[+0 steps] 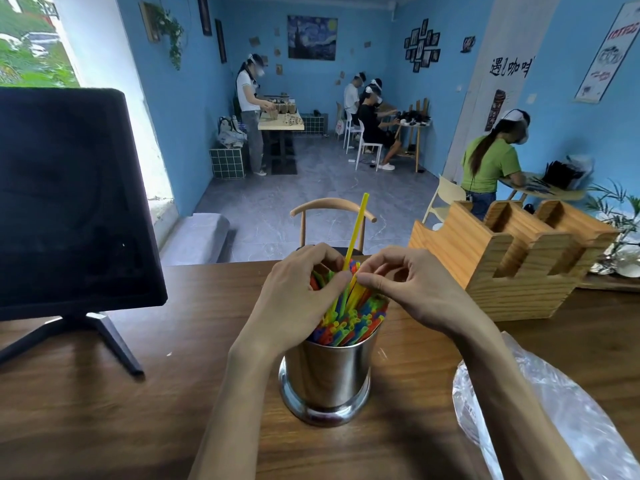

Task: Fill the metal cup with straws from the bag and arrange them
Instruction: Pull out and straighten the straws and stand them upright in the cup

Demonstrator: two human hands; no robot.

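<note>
One yellow straw [358, 223] stands tall above the rest in the cup [327, 375], tilted toward the far edge; left hand [304, 282] pinches its base, right hand [408, 285] pinches neighbouring straws [349, 323] just beside

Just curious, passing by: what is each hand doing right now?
Left hand: fingers curled around the straws in the metal cup.
Right hand: pinching straws at the bunch's top.

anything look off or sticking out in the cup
One yellow straw stands far above the other straws packed in the metal cup, leaning right. Both hands, left and right, are at its base. Nothing spilled.
</note>
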